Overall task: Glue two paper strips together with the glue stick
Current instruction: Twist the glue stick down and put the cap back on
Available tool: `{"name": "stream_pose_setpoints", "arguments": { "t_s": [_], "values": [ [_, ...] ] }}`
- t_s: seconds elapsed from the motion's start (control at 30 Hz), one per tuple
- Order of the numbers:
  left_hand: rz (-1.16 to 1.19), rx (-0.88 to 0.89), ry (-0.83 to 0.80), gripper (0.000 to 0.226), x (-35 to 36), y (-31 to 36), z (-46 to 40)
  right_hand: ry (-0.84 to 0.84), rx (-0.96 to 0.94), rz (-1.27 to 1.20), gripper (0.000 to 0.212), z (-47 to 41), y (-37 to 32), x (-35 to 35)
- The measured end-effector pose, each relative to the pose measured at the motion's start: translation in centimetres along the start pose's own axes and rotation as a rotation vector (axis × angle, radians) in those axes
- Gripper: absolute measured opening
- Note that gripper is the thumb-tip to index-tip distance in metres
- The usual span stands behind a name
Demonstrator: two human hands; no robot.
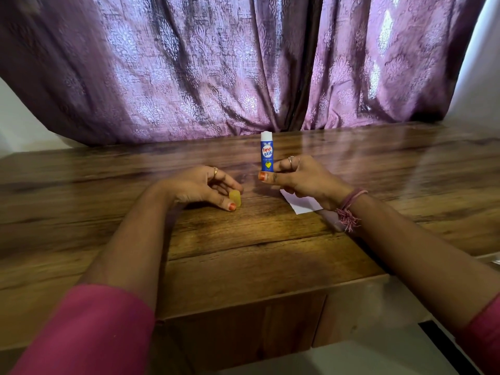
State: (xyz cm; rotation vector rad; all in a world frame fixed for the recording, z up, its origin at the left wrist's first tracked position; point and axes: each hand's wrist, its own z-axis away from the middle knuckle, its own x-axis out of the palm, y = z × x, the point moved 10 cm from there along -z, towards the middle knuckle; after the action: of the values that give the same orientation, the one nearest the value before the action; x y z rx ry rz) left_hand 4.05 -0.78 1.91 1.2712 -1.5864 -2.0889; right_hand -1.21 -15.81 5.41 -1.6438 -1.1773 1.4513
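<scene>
Two forearms in pink sleeves reach over a wooden table [243, 247] as a gluing job gets under way. The left hand [197, 186] pinches the yellow cap [235, 198] between thumb and fingertips, low against the tabletop, so the uncapping appears done. White paper [300, 204] lies flat under the right hand [303, 180], mostly hidden by the wrist; whether it is one strip or two cannot be told. That hand grips the blue glue stick [266, 152] upright by its base, its white glue end bare and pointing up, clear of the paper. By the look of it, spreading glue and pressing the strips together remain. Purple curtains [216, 63] hang behind.
</scene>
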Motion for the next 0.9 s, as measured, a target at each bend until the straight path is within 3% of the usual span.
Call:
{"name": "stream_pose_setpoints", "arguments": {
  "t_s": [0.13, 0.27, 0.37, 0.77, 0.9],
  "values": [
    [0.124, 0.120, 0.183, 0.030, -1.4, 2.0, 0.2, -0.051, -0.017, 0.000, 0.004, -0.1, -0.1, 0.4],
    [0.529, 0.330, 0.478, 0.022, -4.1, 4.7, 1.0, -0.094, -0.030, 0.014, 0.005, -0.1, 0.0, 0.8],
    [0.673, 0.372, 0.501, 0.020, -3.7, 5.4, 1.1, -0.125, -0.037, 0.013, 0.006, -0.2, -0.1, 1.6],
    [0.599, 0.370, 0.470, 0.022, -1.9, 6.7, 0.9, -0.168, -0.085, 0.047, 0.025, -0.2, -0.1, 2.5],
    [0.594, 0.357, 0.497, 0.024, -1.8, 6.6, 1.0, -0.192, -0.084, 0.072, 0.014, 0.0, -0.1, 2.6]
  ]
}}
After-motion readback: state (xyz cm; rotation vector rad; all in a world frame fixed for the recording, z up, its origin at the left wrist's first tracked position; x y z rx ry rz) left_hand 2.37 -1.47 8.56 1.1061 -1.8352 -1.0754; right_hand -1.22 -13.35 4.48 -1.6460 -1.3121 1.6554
